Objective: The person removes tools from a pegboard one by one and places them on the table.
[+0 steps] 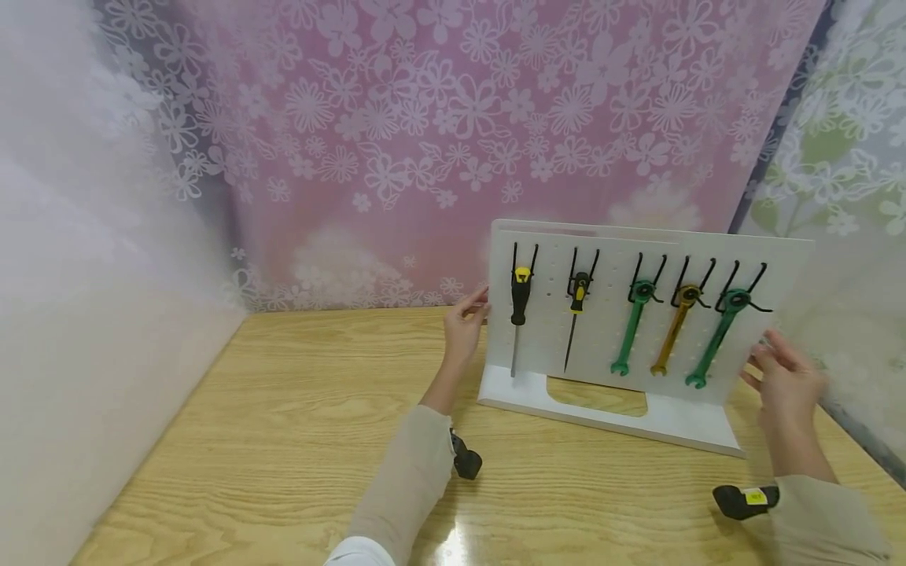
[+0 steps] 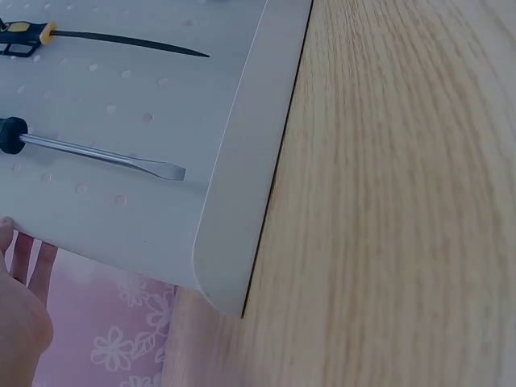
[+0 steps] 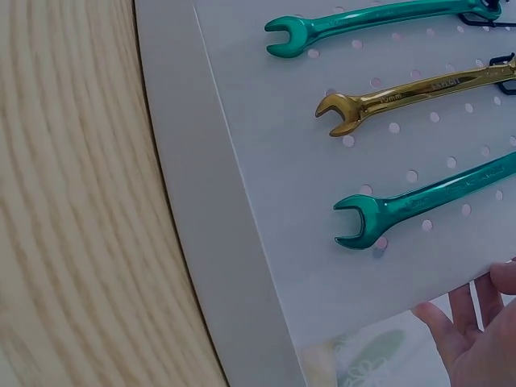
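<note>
A white pegboard stand stands upright on a flat base at the right of the table. On its black hooks hang a large black-and-yellow screwdriver, a smaller black-and-yellow screwdriver, a green wrench, a gold wrench and another green wrench. My left hand holds the board's left side edge, its fingers partly hidden behind the panel. At the opposite edge my right hand grips the side, with the thumb at the front.
The wood-grain table reaches left of and in front of the stand. Behind it hangs a pink flowered curtain, with a pale wall on the left. Black wrist cameras sit at both sleeves.
</note>
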The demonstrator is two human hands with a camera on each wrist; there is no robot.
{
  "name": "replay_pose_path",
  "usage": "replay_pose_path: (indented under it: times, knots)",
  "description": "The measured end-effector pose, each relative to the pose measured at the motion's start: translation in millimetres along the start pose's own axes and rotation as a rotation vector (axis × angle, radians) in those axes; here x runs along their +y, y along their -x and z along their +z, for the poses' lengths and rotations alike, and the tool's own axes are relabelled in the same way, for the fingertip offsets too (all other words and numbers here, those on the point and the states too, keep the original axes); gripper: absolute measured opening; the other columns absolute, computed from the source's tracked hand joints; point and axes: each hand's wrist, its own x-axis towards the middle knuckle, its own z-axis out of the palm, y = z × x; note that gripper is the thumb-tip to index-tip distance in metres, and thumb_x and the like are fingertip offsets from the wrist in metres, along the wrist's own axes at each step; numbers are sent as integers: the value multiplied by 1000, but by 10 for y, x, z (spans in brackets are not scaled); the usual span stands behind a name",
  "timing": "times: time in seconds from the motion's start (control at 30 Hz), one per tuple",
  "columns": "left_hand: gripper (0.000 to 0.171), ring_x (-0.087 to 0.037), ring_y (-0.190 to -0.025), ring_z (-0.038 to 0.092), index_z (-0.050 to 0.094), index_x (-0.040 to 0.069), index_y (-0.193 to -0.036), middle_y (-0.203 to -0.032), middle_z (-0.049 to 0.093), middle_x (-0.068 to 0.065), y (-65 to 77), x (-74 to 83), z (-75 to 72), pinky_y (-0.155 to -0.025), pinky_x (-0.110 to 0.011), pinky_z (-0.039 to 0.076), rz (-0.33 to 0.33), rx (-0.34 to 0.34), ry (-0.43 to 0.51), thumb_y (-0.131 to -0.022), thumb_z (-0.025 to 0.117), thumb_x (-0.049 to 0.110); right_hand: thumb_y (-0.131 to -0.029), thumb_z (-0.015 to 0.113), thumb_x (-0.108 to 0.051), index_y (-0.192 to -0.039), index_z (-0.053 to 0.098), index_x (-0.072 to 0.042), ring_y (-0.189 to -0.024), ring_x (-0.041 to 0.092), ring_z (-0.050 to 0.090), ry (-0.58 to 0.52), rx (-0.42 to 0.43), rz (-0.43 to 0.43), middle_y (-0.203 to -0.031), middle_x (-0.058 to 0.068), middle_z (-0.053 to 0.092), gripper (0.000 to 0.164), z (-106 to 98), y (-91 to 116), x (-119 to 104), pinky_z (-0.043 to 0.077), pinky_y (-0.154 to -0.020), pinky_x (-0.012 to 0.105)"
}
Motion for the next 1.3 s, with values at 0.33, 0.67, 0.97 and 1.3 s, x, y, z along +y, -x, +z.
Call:
replay_pose_path:
  times: [0.33,0.67,0.97,1.3]
  knots:
    - [28,-43,-84,55,58,-13,-112,-97,56,-30,18,12,-140,-73,-53,49,20,24,-9,-84,58,-12,-88,59,-3,-118,65,-18,-71,5,61,-71,19,49,-92,-3,56,34,545,534,-386,52,-52,20]
    - [28,-43,-84,55,60,-10,-112,-97,57,-28,22,18,-276,-72,-50,51,14,50,-18,-84,58,-11,-89,58,-2,-119,64,-18,-69,3,62,-67,11,61,-89,-5,59,35,735,604,-397,52,-52,19]
    - [27,-39,-82,55,60,-11,-112,-97,58,-27,5,27,-393,-72,-52,50,11,87,-35,-84,58,-11,-90,57,-5,-121,62,-19,-71,3,61,-50,-43,45,-95,-6,56,35,848,618,-355,51,-53,18]
    - [28,-44,-87,54,60,-8,-113,-99,59,-24,8,26,-521,-75,-53,49,-24,106,-44,-85,57,-11,-90,56,-2,-117,65,-19,-67,5,62,-61,-19,85,-84,-4,59,33,980,628,-308,52,-52,19]
